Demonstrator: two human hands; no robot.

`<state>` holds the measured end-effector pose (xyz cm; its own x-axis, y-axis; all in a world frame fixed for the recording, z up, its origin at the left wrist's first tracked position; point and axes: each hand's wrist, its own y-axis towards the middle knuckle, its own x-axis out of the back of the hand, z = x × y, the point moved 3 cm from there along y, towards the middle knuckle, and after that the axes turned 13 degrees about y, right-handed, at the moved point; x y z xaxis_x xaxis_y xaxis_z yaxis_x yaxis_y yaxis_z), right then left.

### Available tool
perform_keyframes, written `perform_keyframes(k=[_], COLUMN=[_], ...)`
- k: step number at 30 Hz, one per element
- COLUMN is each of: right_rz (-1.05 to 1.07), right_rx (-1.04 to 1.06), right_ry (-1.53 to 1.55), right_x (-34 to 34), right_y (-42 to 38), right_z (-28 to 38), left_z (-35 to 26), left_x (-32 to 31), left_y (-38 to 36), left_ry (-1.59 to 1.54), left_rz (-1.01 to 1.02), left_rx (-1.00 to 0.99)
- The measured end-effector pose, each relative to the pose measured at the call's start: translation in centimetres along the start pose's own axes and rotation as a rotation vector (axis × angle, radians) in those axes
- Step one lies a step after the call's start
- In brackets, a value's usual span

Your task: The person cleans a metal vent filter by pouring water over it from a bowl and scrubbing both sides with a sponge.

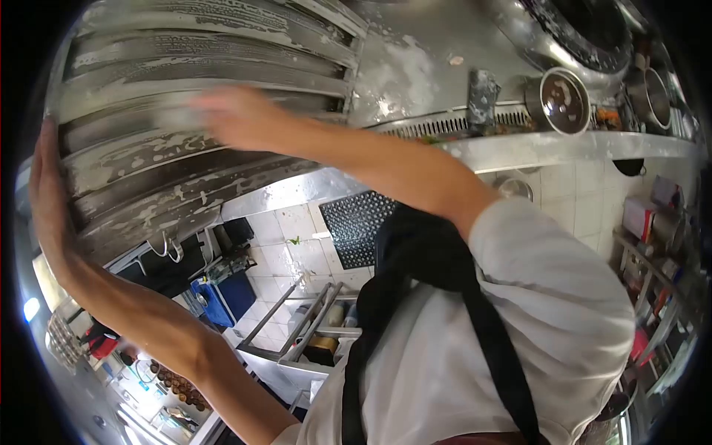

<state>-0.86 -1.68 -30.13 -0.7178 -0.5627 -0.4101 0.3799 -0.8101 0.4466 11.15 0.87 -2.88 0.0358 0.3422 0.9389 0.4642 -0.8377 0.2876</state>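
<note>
A person in a white shirt and dark apron leans over a large slatted metal panel (200, 119) streaked with soapy residue. The left hand (46, 200) lies flat and open-fingered against the panel's edge, bracing it. The right hand (230, 115), blurred, sweeps across the slats; its fingers cannot be made out. This looks like mid-scrub; the lower slats below that hand seem next, needing the same steady brace.

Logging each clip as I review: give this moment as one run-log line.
left hand: flat on edge of soapy slatted metal panel | right hand: blurred, on panel face | grip: cannot tell | nearby: steel counter, round pot
</note>
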Motion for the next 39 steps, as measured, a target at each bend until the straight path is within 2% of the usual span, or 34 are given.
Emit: perform_keyframes(k=[1,2,3,4,5,7,8,9,11,12,13,14,15,16,17,19,20,21,22,23,24,25,26,27,29,31,33,35,37,38,39], right_rz=[-0.056,-0.147,-0.113,0.021,-0.004,-0.312,-0.309,-0.292,-0.468,-0.453,-0.422,-0.386,-0.331,-0.309,-0.140,-0.324,-0.341,-0.312,-0.284,-0.473,-0.507,-0.453,-0.543,-0.758,-0.883,-0.758,-0.570,-0.712,-0.644,-0.766,-0.933], right_rx=[-0.358,0.100,-0.508,-0.663,-0.673,-0.223,-0.069,-0.040,-0.321,-0.314,-0.298,-0.264,-0.003,0.039,-0.260,0.416,0.413,0.268,0.129,0.286,0.333,0.260,-0.022,-0.090,-0.063,0.152,0.264,0.440,0.227,0.094,-0.034], right_ry=[0.244,-0.340,-0.497,-0.767,-0.752,-0.618,-0.633,-0.624,-0.355,-0.342,-0.262,-0.191,-0.015,0.000,0.427,-0.015,-0.020,0.052,0.120,0.006,-0.214,-0.366,-0.517,-0.660,-0.727,-0.491,-0.180,0.042,-0.172,-0.418,-0.374], right_x=[3.9,7.8,12.5,15.5,14.4,12.7,11.8,10.6,7.7,5.2,2.3,-0.1,-3.0,-6.4,-9.6,-14.5,-13.8,-13.0,-11.7,-8.5,-3.9,0.9,5.0,7.4,3.8,-1.5,-6.6,-8.6,-4.7,-2.0,1.7], right_y=[-5.4,-9.6,-13.5,-14.2,-15.1,-12.8,-13.6,-14.6,-17.0,-16.8,-15.3,-12.3,-8.8,-5.6,-3.2,4.0,4.0,3.6,3.2,1.0,-2.9,-7.8,-12.5,-16.6,-17.0,-12.7,-8.0,-5.4,-8.6,-11.3,-14.6], right_z=[-2.1,-7.7,-10.8,-12.6,-12.4,-10.3,-9.0,-8.7,-10.3,-9.3,-7.3,-5.3,-3.3,2.3,7.5,11.7,11.3,10.1,8.8,3.9,-0.2,-4.5,-8.8,-13.6,-15.9,-8.6,-0.9,2.0,-3.0,-7.7,-14.0], left_z=[0.7,1.5,1.9,1.8,0.9,0.6,1.0,0.9,0.9,1.0,0.7,0.1,-0.2,-0.1,0.6,1.8,1.1,1.8,2.6,2.6,2.3,2.2,2.2,2.1,1.3,1.6,2.1,3.1,2.6,3.5,5.2], left_x=[0.2,0.5,0.5,0.4,0.2,0.4,0.3,0.5,0.6,0.8,1.0,1.5,1.8,1.9,2.0,1.9,3.1,3.3,3.1,2.7,2.5,2.0,2.0,1.9,1.9,2.2,2.1,2.0,2.2,2.1,2.2], left_y=[0.5,1.4,1.9,2.1,2.0,0.9,0.8,0.7,0.8,0.5,0.2,0.0,-0.7,-1.5,-1.2,0.4,-0.9,-1.4,-1.2,-1.0,-1.5,-1.6,-1.1,-0.8,-0.4,-0.7,-0.5,-0.4,-0.8,-0.3,1.3], left_ry=[0.006,0.044,0.074,0.095,0.104,0.028,-0.058,-0.046,-0.067,-0.068,-0.073,-0.075,-0.074,-0.074,-0.075,-0.228,-0.178,-0.176,-0.265,-0.359,-0.330,-0.328,-0.300,-0.278,-0.225,-0.158,-0.196,-0.189,-0.018,0.125,0.125], left_rz=[-0.017,0.008,0.033,0.008,0.024,0.050,0.062,0.132,0.043,0.098,0.155,0.126,0.131,0.150,0.155,0.088,0.145,0.160,0.266,0.370,0.232,0.260,0.229,0.196,0.243,0.157,0.213,0.238,0.123,0.084,0.082], left_rx=[0.006,-0.051,-0.115,-0.134,-0.158,-0.077,-0.129,-0.074,-0.174,-0.129,-0.092,-0.099,-0.111,-0.118,-0.129,-0.219,0.017,0.014,0.047,0.068,0.003,-0.011,-0.006,0.001,-0.055,-0.119,-0.065,-0.086,-0.137,-0.169,-0.171])
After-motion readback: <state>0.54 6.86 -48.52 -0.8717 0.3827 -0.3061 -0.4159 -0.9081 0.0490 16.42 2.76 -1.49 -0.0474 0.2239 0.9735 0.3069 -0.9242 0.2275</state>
